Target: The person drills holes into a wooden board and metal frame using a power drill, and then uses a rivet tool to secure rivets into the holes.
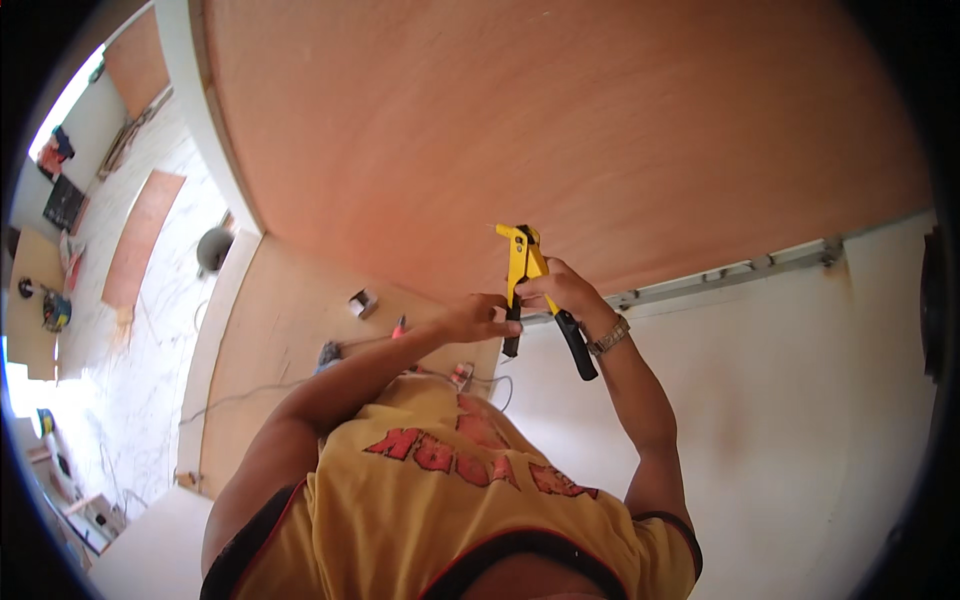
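A yellow hand riveter (518, 262) with black grips is held up in front of my chest, its nose pointing left near the wooden panel. Its two handles stand spread apart. My right hand (565, 288), with a metal-banded watch on the wrist, is closed around the riveter just below its head. My left hand (472, 318) reaches in from the left, its fingers closed at the left handle's black grip. Part of those fingers is hidden behind the handle. Whether a rivet sits in the nose is too small to tell.
The large reddish-brown wooden panel (560, 120) fills the far side. A metal rail (725, 275) runs along its lower right edge beside a white wall (760, 400). On the wooden surface below lie a small open box (362, 303), a cable (245, 398) and a power tool (328, 355).
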Tool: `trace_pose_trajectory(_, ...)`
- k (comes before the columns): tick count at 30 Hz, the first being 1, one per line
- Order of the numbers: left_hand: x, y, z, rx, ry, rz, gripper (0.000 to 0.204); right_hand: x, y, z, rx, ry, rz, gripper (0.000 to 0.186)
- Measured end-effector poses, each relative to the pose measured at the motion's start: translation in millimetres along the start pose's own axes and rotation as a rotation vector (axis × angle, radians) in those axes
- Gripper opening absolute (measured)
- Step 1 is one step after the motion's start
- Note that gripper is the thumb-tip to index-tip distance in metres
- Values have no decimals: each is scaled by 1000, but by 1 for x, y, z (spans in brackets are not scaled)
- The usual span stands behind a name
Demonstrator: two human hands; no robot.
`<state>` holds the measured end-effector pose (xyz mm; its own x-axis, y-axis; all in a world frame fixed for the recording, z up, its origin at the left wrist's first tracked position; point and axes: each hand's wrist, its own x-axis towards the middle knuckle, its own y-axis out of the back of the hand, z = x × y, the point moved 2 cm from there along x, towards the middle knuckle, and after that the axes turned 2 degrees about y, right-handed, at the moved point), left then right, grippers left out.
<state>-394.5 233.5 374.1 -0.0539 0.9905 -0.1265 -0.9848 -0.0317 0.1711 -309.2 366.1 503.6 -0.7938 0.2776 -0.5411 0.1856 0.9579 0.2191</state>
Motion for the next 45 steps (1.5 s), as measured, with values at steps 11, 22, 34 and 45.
trace_pose_trajectory(11, 21, -10, -18, -470, -393, 282, 25, 33, -41, 57, 29, 213, 188, 21)
trace_pose_trajectory(22, 0, 59, 2, -630, -131, 475, 25, -86, 81, -140, -242, 1057, 980, 26)
trace_pose_trajectory(34, -67, 79, -208, -1659, 271, 729, 27, -184, 158, -402, 24, 1262, 1134, 46)
trace_pose_trajectory(45, -119, 112, -220, -1479, -10, 990, 32, -174, 189, -438, 132, 1250, 1285, 46)
